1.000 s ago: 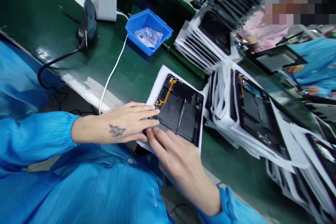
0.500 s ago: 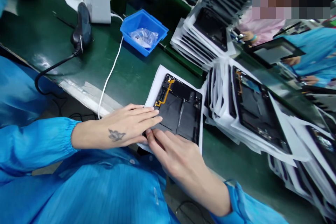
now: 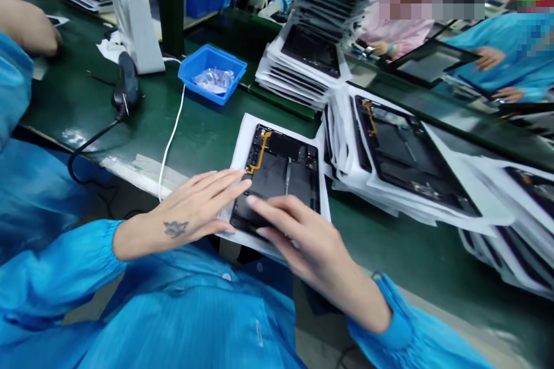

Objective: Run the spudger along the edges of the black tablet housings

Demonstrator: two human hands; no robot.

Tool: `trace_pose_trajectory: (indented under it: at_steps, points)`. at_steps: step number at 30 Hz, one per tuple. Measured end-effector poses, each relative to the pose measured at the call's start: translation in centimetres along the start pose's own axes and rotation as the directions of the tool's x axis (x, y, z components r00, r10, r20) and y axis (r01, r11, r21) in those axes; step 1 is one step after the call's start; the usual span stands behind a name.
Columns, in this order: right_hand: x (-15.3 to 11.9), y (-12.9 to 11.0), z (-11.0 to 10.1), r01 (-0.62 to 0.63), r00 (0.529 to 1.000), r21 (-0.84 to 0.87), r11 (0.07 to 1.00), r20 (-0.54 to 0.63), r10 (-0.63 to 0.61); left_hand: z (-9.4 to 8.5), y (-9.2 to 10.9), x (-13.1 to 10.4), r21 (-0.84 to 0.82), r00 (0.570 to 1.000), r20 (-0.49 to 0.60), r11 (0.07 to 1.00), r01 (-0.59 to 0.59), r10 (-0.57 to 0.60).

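Note:
A black tablet housing (image 3: 272,176) with an orange flex cable (image 3: 262,153) lies inner side up on a white sheet (image 3: 243,135) at the table's front edge. My left hand (image 3: 197,202) rests along its left edge, fingers stretched out and close together. Over the housing's lower part is my right hand (image 3: 307,233), its thumb and index finger apart and the other fingers curled. Nothing shows between those fingertips. The undersides of both hands are hidden.
Beyond the housing stands a blue bin (image 3: 212,72) with clear plastic bags. A black handheld scanner (image 3: 126,89) and white cable (image 3: 172,141) lie left. Stacked housings with sheets (image 3: 415,155) fill the right side. Another person's hand (image 3: 28,29) is at far left; co-workers sit across.
My right hand has lifted away from the housing's lower left corner, its thumb and index finger parting. My left hand stays on the left edge. The camera view has shifted.

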State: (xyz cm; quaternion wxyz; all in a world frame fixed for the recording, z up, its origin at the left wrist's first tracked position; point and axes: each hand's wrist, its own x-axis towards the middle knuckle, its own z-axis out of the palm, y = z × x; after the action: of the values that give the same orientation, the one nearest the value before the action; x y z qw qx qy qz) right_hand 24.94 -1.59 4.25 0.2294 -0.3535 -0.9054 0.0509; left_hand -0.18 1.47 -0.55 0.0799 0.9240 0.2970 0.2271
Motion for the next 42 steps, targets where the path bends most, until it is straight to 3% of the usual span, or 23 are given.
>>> trace_pose_trajectory:
  at_steps: [1, 3, 4, 5, 6, 9, 14, 20, 26, 33, 38, 42]
  points:
    - [-0.6, -0.4, -0.2, -0.107, 0.983, 0.036, 0.994, -0.147, 0.112, 0.0, 0.0, -0.5, 0.029, 0.999, -0.045, 0.999, 0.017, -0.016]
    - [-1.8, -1.6, -0.3, -0.301, 0.851, 0.187, 0.935, -0.391, 0.351, -0.1, 0.0, -1.3, 0.064, 0.991, -0.130, 0.998, 0.030, -0.022]
    - [-2.3, -2.2, -0.2, -0.335, 0.784, 0.296, 0.894, -0.439, 0.439, -0.1, 0.1, -1.7, 0.071, 0.987, -0.159, 0.997, 0.023, -0.011]
    - [-2.8, -2.6, 0.0, -0.336, 0.752, 0.394, 0.856, -0.434, 0.495, -0.1, 0.2, -1.9, 0.073, 0.985, -0.175, 0.997, 0.009, 0.004]
    - [-3.1, -3.0, 0.4, -0.319, 0.756, 0.460, 0.829, -0.403, 0.515, -0.1, 0.4, -2.0, 0.074, 0.982, -0.186, 0.997, -0.008, 0.022]
    - [-3.7, -3.5, 2.1, -0.229, 0.835, 0.483, 0.845, -0.348, 0.426, -0.2, 1.0, -1.8, 0.096, 0.976, -0.202, 0.993, -0.065, 0.083]
    - [-4.3, -3.7, 5.1, -0.059, 0.876, 0.215, 0.975, -0.457, 0.153, -0.1, 1.4, -1.1, 0.156, 0.964, -0.194, 0.976, -0.152, 0.182]
    - [-4.7, -3.6, 6.3, -0.083, 0.900, 0.028, 0.996, -0.428, 0.087, 0.7, 0.9, -1.3, 0.180, 0.956, -0.200, 0.967, -0.180, 0.215]
    - [-5.1, -3.6, 6.5, -0.151, 0.886, -0.051, 0.987, -0.449, 0.112, 0.9, 0.8, -1.9, 0.237, 0.949, -0.159, 0.943, -0.233, 0.274]
    - [-6.2, -3.9, 6.4, -0.229, 0.848, -0.036, 0.973, -0.499, 0.181, 1.0, 1.0, -1.2, 0.170, 0.943, -0.204, 0.958, -0.230, 0.263]
    - [-5.5, -3.4, 4.8, -0.215, 0.839, 0.179, 0.960, -0.470, 0.275, 1.0, 1.7, -0.8, 0.204, 0.950, -0.206, 0.960, -0.191, 0.233]
    - [-2.8, -2.7, 3.6, -0.251, 0.847, 0.431, 0.866, -0.336, 0.413, 0.6, 2.9, -0.4, 0.316, 0.959, -0.149, 0.931, -0.184, 0.240]
